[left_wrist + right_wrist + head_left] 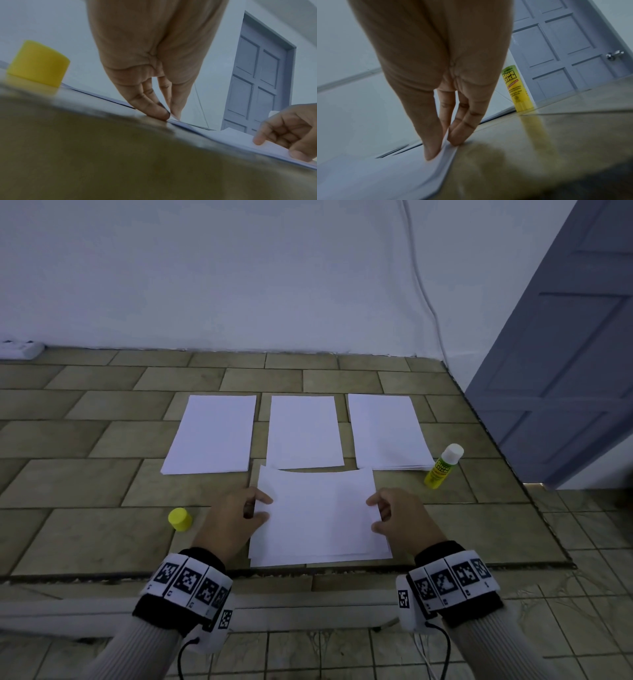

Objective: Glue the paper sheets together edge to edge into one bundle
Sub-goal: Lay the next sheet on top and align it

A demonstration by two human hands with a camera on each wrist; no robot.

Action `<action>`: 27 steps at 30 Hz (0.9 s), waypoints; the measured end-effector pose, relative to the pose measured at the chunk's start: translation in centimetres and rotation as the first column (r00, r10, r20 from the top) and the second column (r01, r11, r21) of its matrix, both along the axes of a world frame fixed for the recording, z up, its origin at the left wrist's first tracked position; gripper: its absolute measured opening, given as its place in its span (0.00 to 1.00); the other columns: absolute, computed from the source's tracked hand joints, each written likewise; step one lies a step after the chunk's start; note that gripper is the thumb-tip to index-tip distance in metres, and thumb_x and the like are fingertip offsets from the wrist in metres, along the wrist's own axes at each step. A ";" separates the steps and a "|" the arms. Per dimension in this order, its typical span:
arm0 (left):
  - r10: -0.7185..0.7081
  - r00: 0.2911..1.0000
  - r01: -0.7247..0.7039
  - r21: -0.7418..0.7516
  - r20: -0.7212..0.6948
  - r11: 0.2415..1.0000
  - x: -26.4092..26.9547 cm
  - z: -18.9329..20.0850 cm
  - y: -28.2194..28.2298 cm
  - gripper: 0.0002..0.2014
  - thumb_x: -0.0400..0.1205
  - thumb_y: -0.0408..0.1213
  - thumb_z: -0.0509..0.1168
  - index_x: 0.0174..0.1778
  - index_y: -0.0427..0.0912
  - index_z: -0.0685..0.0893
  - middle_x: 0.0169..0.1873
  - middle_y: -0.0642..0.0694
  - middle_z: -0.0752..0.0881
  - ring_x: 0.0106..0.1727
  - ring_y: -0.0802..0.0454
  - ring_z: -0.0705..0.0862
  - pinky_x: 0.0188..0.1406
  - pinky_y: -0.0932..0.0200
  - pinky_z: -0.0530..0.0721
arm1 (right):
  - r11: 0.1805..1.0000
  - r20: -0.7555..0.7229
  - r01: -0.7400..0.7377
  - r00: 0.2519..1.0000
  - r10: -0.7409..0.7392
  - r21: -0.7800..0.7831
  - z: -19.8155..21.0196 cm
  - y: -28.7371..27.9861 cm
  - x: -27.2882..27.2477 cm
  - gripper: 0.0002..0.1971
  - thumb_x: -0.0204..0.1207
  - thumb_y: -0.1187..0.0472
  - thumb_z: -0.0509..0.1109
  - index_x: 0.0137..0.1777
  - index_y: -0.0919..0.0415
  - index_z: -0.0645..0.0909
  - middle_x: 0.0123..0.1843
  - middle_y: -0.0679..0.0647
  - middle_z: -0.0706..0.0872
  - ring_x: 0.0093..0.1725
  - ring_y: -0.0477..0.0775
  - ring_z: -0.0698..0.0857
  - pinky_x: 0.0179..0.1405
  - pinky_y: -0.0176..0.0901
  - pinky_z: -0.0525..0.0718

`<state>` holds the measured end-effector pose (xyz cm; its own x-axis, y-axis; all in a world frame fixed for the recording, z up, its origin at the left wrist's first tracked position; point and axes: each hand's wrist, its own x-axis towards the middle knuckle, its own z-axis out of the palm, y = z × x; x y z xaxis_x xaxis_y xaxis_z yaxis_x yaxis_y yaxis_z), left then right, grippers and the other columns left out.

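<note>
A small stack of white sheets lies on the tiled surface near its front edge. My left hand pinches the top sheet's left edge between thumb and fingers. At the right edge my right hand pinches it the same way, and the sheet bows slightly upward. Three more white paper piles lie behind: left, middle, right. An uncapped yellow glue stick stands at the right. Its yellow cap sits left of my left hand.
The tiled platform ends in a front edge just below the stack, with a lower tiled floor beyond to the right. A white wall with a hanging cable stands behind, and a grey-blue door at the right.
</note>
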<state>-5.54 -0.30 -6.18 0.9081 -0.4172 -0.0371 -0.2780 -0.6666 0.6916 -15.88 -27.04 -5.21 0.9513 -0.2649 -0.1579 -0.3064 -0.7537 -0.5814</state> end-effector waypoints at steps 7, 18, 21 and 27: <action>0.008 1.000 -0.008 -0.001 -0.018 1.000 -0.1 0.2 0.0 0.10 0.79 0.34 0.73 0.55 0.47 0.85 0.46 0.58 0.79 0.45 0.65 0.76 0.38 0.81 0.70 | 0.999 0.008 -0.012 1.000 0.012 0.053 -0.1 -0.7 -0.5 0.21 0.66 0.69 0.80 0.59 0.60 0.83 0.46 0.47 0.76 0.43 0.45 0.79 0.41 0.26 0.77; 0.003 0.999 -0.002 0.009 -0.048 1.000 0.1 -0.1 0.1 0.10 0.78 0.37 0.74 0.54 0.51 0.85 0.44 0.61 0.79 0.45 0.68 0.77 0.39 0.78 0.70 | 0.990 -0.024 -0.044 0.999 0.047 0.137 -0.2 -1.8 -1.1 0.20 0.65 0.67 0.82 0.56 0.56 0.82 0.47 0.52 0.83 0.43 0.47 0.83 0.40 0.29 0.82; 0.006 0.998 -0.006 -0.002 -0.063 1.000 0.2 -0.3 0.2 0.10 0.78 0.37 0.74 0.53 0.52 0.85 0.46 0.60 0.80 0.46 0.68 0.77 0.40 0.78 0.70 | 0.987 -0.013 -0.048 0.999 0.051 0.154 -0.3 -1.9 -1.3 0.20 0.64 0.67 0.82 0.56 0.57 0.82 0.47 0.52 0.83 0.44 0.48 0.83 0.41 0.31 0.84; -0.002 0.996 0.000 -0.017 -0.092 1.000 0.4 -0.4 0.3 0.10 0.78 0.37 0.74 0.52 0.53 0.84 0.46 0.60 0.81 0.46 0.68 0.77 0.39 0.77 0.71 | 0.985 -0.004 -0.055 0.998 0.056 0.165 -0.5 -2.1 -1.3 0.20 0.64 0.66 0.82 0.55 0.55 0.82 0.47 0.52 0.83 0.45 0.49 0.84 0.43 0.33 0.85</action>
<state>-5.13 0.02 -6.56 0.9007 -0.4194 -0.1133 -0.2133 -0.6541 0.7257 -17.20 -29.11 -5.72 0.9621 -0.1814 -0.2036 -0.2726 -0.6640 -0.6963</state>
